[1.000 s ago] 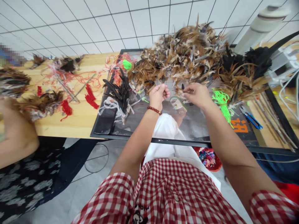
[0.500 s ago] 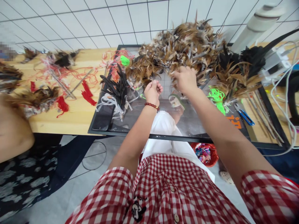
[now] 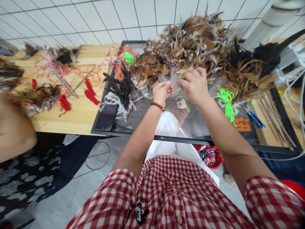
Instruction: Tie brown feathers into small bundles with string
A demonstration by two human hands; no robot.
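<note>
My left hand (image 3: 163, 92), with a dark red bead bracelet at the wrist, is closed with thumb and forefinger pressed together. What it pinches, if anything, I cannot make out. Close by on the right, my right hand (image 3: 194, 85) is also closed, its fingertips drawn together and pointing at the left hand. Whatever lies in them is too small to name. Just beyond both hands rises a large heap of brown feathers (image 3: 188, 44). Left of my left hand lies a bunch of black feathers (image 3: 121, 86) with white ties.
Bright green cord (image 3: 226, 103), blue-handled snips (image 3: 254, 117) and thin rods (image 3: 277, 117) lie right on the dark-framed glass board (image 3: 190, 127). A phone (image 3: 104, 117) is at its left edge. Red thread (image 3: 90, 92) and another person's arm (image 3: 15, 127) are further left.
My right hand has drawn back from the feather heap toward me, and its fingertips have come close to my left hand. The view has shifted slightly.
</note>
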